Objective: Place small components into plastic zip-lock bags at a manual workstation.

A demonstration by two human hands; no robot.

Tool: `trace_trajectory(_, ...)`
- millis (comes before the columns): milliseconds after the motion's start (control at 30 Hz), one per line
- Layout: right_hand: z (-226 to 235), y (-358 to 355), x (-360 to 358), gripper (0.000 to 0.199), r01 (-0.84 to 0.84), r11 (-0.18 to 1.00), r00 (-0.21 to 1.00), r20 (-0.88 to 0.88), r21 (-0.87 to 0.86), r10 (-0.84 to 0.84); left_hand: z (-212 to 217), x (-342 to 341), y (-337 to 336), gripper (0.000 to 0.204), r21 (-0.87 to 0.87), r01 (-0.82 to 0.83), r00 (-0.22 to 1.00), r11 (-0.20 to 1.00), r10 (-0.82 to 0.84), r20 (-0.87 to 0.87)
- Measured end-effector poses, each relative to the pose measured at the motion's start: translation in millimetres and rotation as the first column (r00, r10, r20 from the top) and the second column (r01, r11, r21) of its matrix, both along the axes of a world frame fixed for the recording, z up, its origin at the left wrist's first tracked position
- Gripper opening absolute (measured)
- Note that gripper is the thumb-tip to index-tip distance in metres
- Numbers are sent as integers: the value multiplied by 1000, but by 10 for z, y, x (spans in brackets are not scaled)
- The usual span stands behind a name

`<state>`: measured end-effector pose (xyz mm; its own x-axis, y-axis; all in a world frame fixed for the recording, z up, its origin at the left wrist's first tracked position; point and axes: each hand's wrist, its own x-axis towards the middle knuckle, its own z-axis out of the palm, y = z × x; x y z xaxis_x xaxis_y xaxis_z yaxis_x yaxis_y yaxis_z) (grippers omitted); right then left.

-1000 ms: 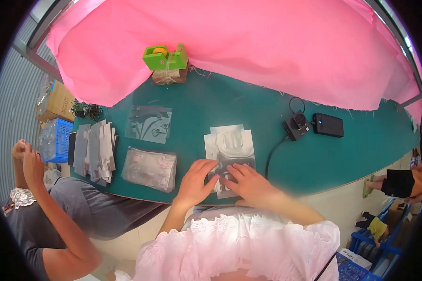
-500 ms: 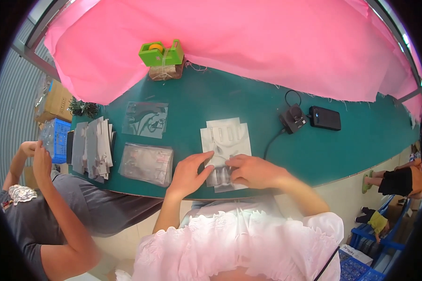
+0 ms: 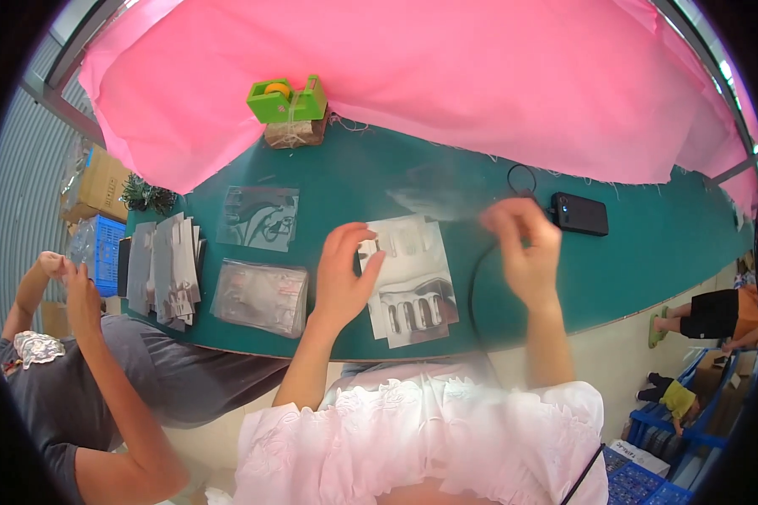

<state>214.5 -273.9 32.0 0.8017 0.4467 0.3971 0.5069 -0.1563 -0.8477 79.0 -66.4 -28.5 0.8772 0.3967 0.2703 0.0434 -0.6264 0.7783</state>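
Observation:
On the table in front of me lie silvery-white sheets (image 3: 413, 269) with rows of slots, overlapping each other. My left hand (image 3: 345, 273) is open at their left edge, its thumb and fingers apart and curved. Raised beyond their right side, my right hand (image 3: 526, 248) is closed, with its fingertips pinched and blurred by motion. From those fingertips a thin clear plastic film (image 3: 438, 192) trails leftward above the table, also smeared. To the left of my left hand sits a stack of clear printed plastic sheets (image 3: 261, 299). Beyond that stack lies a single clear sheet (image 3: 259, 219).
A green tape dispenser (image 3: 286, 101) is tied to a block at the back, by a pink cloth (image 3: 413, 76). A black power bank (image 3: 579, 214) and cable lie at right. Stacked grey cards (image 3: 167, 265) stand left. A co-worker (image 3: 101, 353) sits at left.
My right hand has risen away from the sheets, up and to the right, with the clear film in its fingers. My left hand has shifted slightly up and opened wider.

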Motion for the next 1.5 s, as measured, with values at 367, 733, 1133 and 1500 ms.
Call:
trace_trajectory(367,147,-265,102,13,147,964,988,9,223,-153,-162,-27,-205,59,450,253,895,856,-30,-446)
trace_trajectory(733,178,-32,187,11,11,964,999,-32,265,-2,-209,-825,-619,66,432,346,776,833,5,-631)
trace_trajectory(1133,300,460,258,12,-187,956,944,-227,227,238,939,-48,-162,23,340,-36,988,940,-17,151)
trace_trajectory(1500,543,721,433,16,-127,939,963,-189,318,194,1285,926,122,44,363,119,929,924,-232,288)
